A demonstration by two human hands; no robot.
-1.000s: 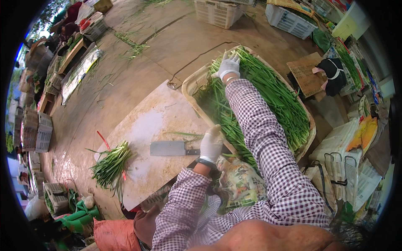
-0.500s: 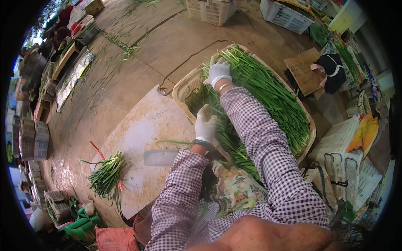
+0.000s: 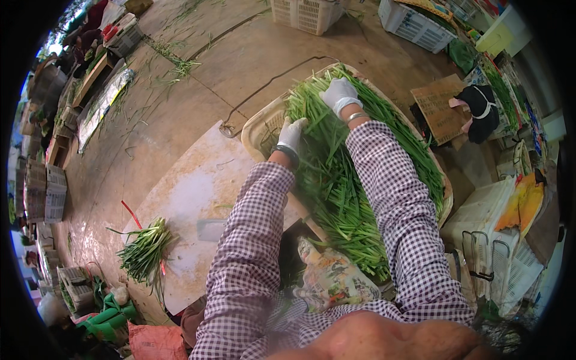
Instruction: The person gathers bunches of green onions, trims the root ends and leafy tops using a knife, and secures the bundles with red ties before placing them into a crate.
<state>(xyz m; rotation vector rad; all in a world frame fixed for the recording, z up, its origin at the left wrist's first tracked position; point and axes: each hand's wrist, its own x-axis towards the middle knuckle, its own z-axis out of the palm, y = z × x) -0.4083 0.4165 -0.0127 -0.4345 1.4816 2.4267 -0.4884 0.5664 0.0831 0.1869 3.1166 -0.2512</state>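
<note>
A pale plastic crate (image 3: 257, 133) holds a thick layer of long green leaves with pale ends, which look like garlic chives (image 3: 345, 180). My right hand (image 3: 339, 94), in a white glove, is closed on chives near the crate's far end. At the crate's left side my left hand (image 3: 290, 134), gloved too, has its fingers curled against the edge of the chives; the fingertips are partly hidden. A tied bundle of chives (image 3: 143, 251) with a red strip lies on the whitish board (image 3: 186, 180). There too lies a broad knife blade (image 3: 210, 229), partly behind my left sleeve.
A bent metal hook rod (image 3: 264, 84) lies along the crate's far left side. White crates (image 3: 303, 17) stand beyond, with flattened cardboard (image 3: 438, 108) to the right. Near my lap is a crumpled printed bag (image 3: 336, 276). Loose leaves (image 3: 177, 63) litter the floor.
My right hand has moved right across the chives, and my left hand has moved farther forward. More chives now show between my forearms. The view has shifted slightly.
</note>
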